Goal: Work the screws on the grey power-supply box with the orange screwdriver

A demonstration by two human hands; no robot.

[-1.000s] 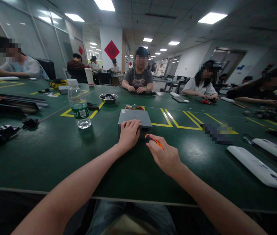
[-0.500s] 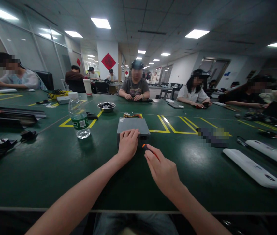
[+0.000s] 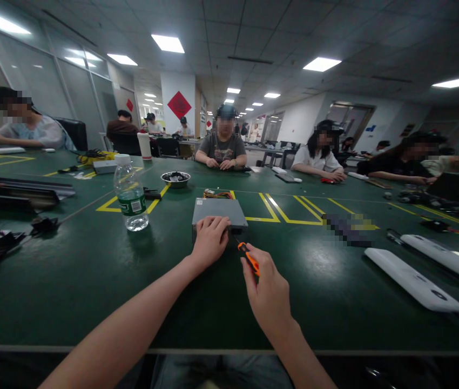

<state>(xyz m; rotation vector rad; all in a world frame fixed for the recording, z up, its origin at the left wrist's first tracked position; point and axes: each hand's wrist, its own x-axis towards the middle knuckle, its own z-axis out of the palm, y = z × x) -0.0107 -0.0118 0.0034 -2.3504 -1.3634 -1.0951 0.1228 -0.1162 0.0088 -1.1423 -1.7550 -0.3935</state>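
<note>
From my head camera, the grey metal box (image 3: 219, 209) sits flat on the green table (image 3: 181, 319) straight ahead of me, a small white label on its top and coloured wires (image 3: 219, 194) behind it. My left hand (image 3: 210, 237) rests over its near top edge, fingers stretched out, not closed round it. My right hand (image 3: 268, 286) is closed firmly on the orange-and-black screwdriver (image 3: 249, 258). Half a second ago its shaft was hidden; now the thin shaft shows, aimed at the box's near side. I can't tell whether the tip touches.
</note>
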